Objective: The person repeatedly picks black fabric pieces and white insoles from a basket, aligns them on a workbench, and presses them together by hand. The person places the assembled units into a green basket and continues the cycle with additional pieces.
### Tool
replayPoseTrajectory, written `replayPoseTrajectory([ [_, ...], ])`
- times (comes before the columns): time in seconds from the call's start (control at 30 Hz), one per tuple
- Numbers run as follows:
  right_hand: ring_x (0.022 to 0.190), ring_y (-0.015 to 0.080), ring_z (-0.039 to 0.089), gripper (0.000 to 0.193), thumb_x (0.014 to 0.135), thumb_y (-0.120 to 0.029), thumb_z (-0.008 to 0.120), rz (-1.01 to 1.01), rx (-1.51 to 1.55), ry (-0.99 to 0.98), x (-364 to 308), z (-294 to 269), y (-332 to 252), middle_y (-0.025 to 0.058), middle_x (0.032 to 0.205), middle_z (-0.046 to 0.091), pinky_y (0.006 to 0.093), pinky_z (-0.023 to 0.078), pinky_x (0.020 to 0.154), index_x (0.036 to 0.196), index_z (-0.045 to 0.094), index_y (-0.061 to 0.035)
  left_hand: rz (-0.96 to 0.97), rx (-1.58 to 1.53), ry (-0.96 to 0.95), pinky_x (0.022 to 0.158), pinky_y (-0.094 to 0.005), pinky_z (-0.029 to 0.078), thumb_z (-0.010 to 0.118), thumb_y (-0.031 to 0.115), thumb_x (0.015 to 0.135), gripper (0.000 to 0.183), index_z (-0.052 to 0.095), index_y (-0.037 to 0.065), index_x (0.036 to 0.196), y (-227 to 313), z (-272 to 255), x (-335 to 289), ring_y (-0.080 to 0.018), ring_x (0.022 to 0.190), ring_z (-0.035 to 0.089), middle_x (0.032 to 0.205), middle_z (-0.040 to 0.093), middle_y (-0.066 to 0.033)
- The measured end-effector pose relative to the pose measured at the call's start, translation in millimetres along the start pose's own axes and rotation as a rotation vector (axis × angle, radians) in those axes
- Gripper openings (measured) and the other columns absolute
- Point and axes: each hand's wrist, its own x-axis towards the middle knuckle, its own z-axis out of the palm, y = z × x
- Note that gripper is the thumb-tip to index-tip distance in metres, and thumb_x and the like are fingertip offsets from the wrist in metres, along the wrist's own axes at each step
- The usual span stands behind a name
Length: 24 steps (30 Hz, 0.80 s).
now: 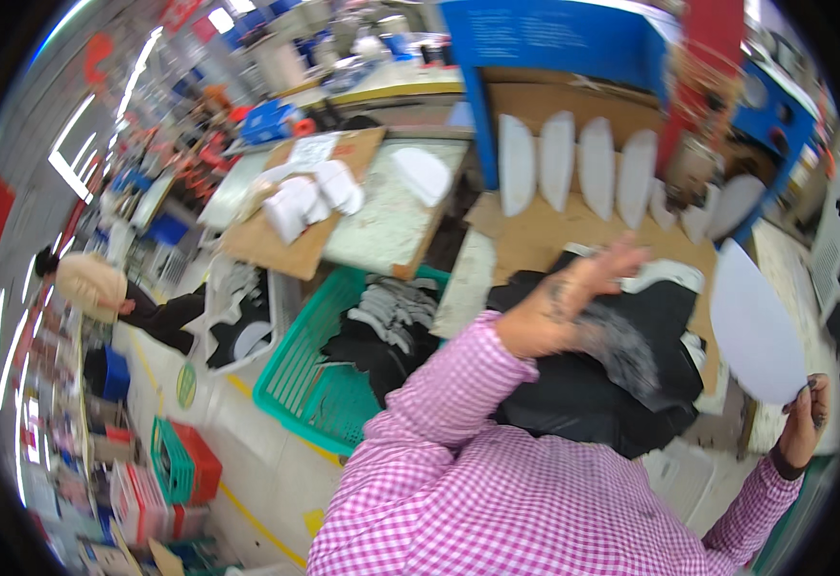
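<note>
At the right, my right hand (806, 420) pinches the lower end of a white half-oval panel (754, 326), which stands tilted up from my fingers. My left hand (573, 300) is over the middle of the work table, its fingers stretched out and a little blurred, with nothing seen in them. Below it lies a heap of black cloth pieces (593, 418) with white edges showing. A grey, fuzzy patch (623, 355) beside my left hand is too smeared to name. Several similar white panels (556, 161) stand in a row along the back of the table.
A red and metal machine head (698, 144) rises at the back right, beside a blue frame (554, 38). A green basket (309, 336) holds dark and grey pieces at the left. More white pieces lie on a cardboard sheet (280, 235). A person (93, 283) stands far left.
</note>
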Motion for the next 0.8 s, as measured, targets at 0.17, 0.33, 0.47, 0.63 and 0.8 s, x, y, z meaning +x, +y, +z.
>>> replayPoseTrajectory([
  [0.17,0.054,0.0050,0.044,0.026,0.086,-0.020,0.066,0.222,0.372,-0.431,25.9,104.1,30.3,-0.0034,0.066,0.048,0.0177,0.035,0.048,0.091,0.044,-0.0082,0.201,-0.288,-0.040,0.112,-0.0402,0.013,0.081,0.028,0.064,0.108,0.015,0.009,0.148,21.1,13.1,9.5,-0.0244,0.140,0.018,0.154,0.014,-0.0088],
  [0.33,0.050,0.0053,0.046,0.029,0.084,-0.022,0.069,0.331,0.408,-0.616,38.1,163.0,34.6,-0.0031,0.062,0.050,0.0169,0.035,0.045,0.092,0.044,-0.0091,0.270,-0.194,0.142,0.112,-0.0383,0.019,0.079,0.027,0.070,0.089,0.032,0.002,0.141,33.6,3.9,-11.3,-0.0237,0.132,0.034,0.142,0.038,-0.0109],
  [0.47,0.050,0.0047,0.047,0.027,0.085,-0.022,0.069,0.364,0.416,-0.633,46.1,185.9,38.2,-0.0030,0.064,0.052,0.0166,0.035,0.045,0.091,0.045,-0.0097,0.399,-0.002,0.253,0.110,-0.0392,0.021,0.081,0.031,0.069,0.089,0.036,-0.001,0.138,38.9,1.8,-21.3,-0.0255,0.129,0.035,0.138,0.040,-0.0133],
  [0.63,0.051,0.0050,0.048,0.025,0.086,-0.020,0.067,0.422,0.355,-0.711,50.7,197.9,42.7,-0.0018,0.070,0.055,0.0163,0.036,0.045,0.092,0.045,-0.0100,0.339,0.158,0.334,0.108,-0.0390,0.026,0.084,0.032,0.064,0.093,0.036,0.002,0.137,55.6,-4.0,-18.2,-0.0224,0.126,0.038,0.130,0.041,-0.0118],
  [0.8,0.059,0.0063,0.051,0.021,0.087,-0.016,0.064,0.359,0.310,-0.806,49.8,213.5,39.8,0.0012,0.081,0.058,0.0176,0.039,0.049,0.095,0.046,-0.0093,0.360,0.020,0.409,0.103,-0.0405,0.035,0.079,0.039,0.068,0.073,0.050,0.001,0.123,65.3,5.4,-19.4,-0.0238,0.118,0.047,0.125,0.049,-0.0113],
])
